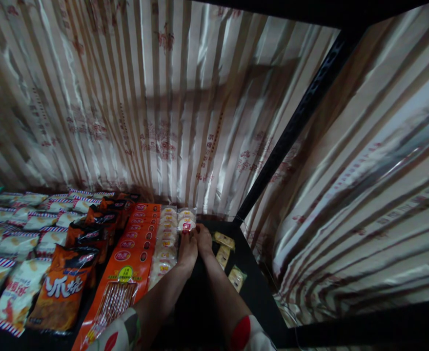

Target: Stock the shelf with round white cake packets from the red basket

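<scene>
A clear-wrapped pack of round, pale cakes [186,225] with a red and white label lies at the top of a short column on the black shelf. My left hand [187,251] has its fingers closed on the near edge of this pack. My right hand [202,240] is curled against the pack's right side, with its fingertips partly hidden behind the left hand. Just left of my hands runs a column of similar wrapped round cakes [167,236]. Several small yellowish wrapped packets [223,256] lie to the right of my right hand.
Overlapping orange snack packets [130,253] lie further left, then brown and orange bags [62,287] and rows of white bags [18,243]. A black metal post [291,131] rises at the shelf's back right corner. Striped printed wrapping [177,107] hangs behind.
</scene>
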A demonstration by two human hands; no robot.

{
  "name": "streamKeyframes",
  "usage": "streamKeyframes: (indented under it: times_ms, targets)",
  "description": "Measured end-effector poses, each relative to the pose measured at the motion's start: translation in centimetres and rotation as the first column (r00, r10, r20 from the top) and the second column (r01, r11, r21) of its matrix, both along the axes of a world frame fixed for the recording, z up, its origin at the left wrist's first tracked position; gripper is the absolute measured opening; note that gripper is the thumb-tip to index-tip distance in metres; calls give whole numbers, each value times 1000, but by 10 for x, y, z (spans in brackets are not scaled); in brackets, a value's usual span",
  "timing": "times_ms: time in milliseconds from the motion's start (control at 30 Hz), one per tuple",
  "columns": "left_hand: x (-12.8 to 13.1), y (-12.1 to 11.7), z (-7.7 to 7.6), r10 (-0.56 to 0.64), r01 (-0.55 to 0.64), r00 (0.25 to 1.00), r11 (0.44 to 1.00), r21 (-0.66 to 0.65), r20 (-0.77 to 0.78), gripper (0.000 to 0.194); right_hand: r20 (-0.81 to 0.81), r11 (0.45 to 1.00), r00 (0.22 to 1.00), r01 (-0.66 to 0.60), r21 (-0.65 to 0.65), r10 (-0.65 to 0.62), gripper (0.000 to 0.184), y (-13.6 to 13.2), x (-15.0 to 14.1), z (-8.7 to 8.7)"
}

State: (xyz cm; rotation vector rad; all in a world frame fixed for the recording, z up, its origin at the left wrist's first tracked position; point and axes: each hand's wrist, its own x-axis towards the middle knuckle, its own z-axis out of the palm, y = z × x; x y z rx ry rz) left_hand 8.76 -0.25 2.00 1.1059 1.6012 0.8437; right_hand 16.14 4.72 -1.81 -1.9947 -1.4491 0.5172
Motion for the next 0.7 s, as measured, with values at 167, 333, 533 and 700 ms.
streamKeyframes:
  times_ms: [167, 333, 533, 700]
  targets:
    - [1, 1, -3, -8, 9, 999, 1000, 23, -33, 40, -23, 1000, 1000, -18, 20, 19, 24, 0, 1, -4]
    - [2, 2, -6, 5, -4, 999, 1000, 28, -39, 41, -77, 997, 996, -27, 67, 33, 28, -1, 2, -7]
    - [3, 2, -8, 19, -19, 1000, 1000, 24, -6, 45, -56, 997, 998, -31, 73, 35, 28, 0, 1, -7]
    - [4, 0, -7, 21, -21, 1000, 999, 35, 0, 45, -106, 992, 994, -11, 125, 25, 30, -2, 0, -12]
